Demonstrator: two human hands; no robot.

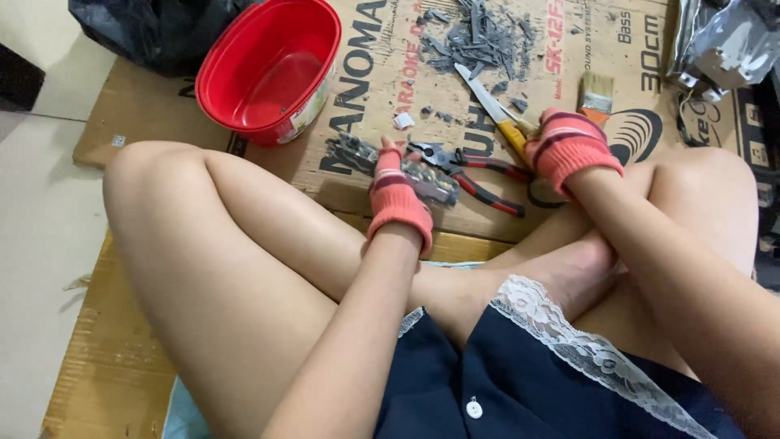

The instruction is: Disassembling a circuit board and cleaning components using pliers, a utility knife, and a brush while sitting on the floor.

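Coral-gloved left hand point(398, 195) grips a grey metal part point(390, 165); right hand point(569, 148) grips a knife point(497, 108) beside pliers point(470, 168).

We note coral-pink gloves with darker red stripes on both hands, left point(398, 195) and right point(571, 146). Knife point(497, 110): yellow handle, silver blade. Pliers point(475, 169): red-and-black grips. Tub point(268, 67): bright red. Brush point(597, 96): pale bristles, orange handle. Scraps point(479, 36): grey. Cardboard point(382, 49): brown with black and red print. Skirt point(520, 382): navy, white lace trim.
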